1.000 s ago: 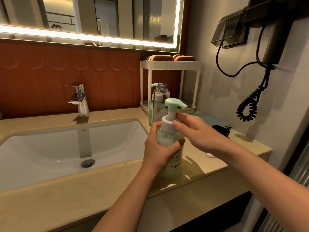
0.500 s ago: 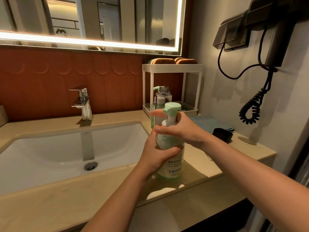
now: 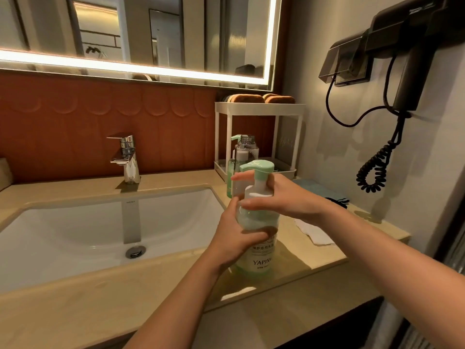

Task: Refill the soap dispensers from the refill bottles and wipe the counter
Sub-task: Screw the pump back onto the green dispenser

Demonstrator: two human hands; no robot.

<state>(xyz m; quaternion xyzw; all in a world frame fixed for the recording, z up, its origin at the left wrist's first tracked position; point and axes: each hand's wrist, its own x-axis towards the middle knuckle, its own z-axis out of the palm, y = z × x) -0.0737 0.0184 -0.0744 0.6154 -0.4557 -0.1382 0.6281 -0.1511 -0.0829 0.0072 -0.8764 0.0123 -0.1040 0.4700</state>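
left hand (image 3: 236, 238) grips dispenser (image 3: 261, 260), right hand (image 3: 289, 197) collar (image 3: 259, 192)

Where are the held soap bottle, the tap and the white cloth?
soap bottle (image 3: 262, 259), head view, on its label.
tap (image 3: 127, 147), head view, on its upright body.
white cloth (image 3: 315, 234), head view, on its middle.

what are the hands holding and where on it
The green soap dispenser on the counter. The left hand has its grip round the body; the right hand has its grip round the white collar under the pump head.
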